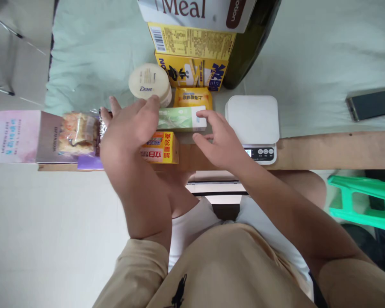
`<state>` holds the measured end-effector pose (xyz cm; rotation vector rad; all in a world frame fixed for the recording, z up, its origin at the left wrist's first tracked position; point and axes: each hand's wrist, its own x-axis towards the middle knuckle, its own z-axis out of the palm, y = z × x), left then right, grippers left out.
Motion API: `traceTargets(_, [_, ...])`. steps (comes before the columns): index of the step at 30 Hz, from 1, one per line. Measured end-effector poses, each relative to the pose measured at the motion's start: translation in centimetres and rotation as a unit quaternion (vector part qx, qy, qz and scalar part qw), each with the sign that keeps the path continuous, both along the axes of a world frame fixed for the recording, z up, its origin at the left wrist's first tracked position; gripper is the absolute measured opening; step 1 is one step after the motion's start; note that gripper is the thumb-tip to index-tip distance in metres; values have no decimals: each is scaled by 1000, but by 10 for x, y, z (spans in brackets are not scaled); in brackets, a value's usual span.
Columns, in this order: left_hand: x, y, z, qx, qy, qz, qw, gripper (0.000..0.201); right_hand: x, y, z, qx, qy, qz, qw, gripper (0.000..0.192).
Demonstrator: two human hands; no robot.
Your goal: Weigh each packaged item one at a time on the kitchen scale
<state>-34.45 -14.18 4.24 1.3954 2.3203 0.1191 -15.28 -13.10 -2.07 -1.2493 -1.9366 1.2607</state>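
While bent over the table (pixel 324 149) edge, bracketed the green box (pixel 179 119), flat between soap packet (pixel 192 97) and red-yellow box (pixel 162 149): left hand (pixel 130 128) spread over its left end beside the cream jar (pixel 149 81), right hand (pixel 220 143) open, fingertips (pixel 202 114) touching its right end. Probably needed even pressure from both ends, clear of jar and scale (pixel 253 117).

wooden table (pixel 324 149), scale (pixel 253 117), boxes (pixel 162 147)

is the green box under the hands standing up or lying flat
Lying flat. The green box rests on its long side across the table edge, with the left hand over one end and the right hand touching the other.
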Motion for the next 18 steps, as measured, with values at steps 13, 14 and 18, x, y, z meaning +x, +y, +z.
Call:
traceTargets(13, [1,-2,-2,29,-15,57,998,19,3,2,-4,-5,-48,21,999,46])
traceTargets(14, [2,-2,-1,45,-25,77,996,21,3,1,-3,-11,-48,22,999,46])
traceTargets(18, [12,-6,4,71,-49,100,991,25,2,-3,-2,-24,-48,9,999,48])
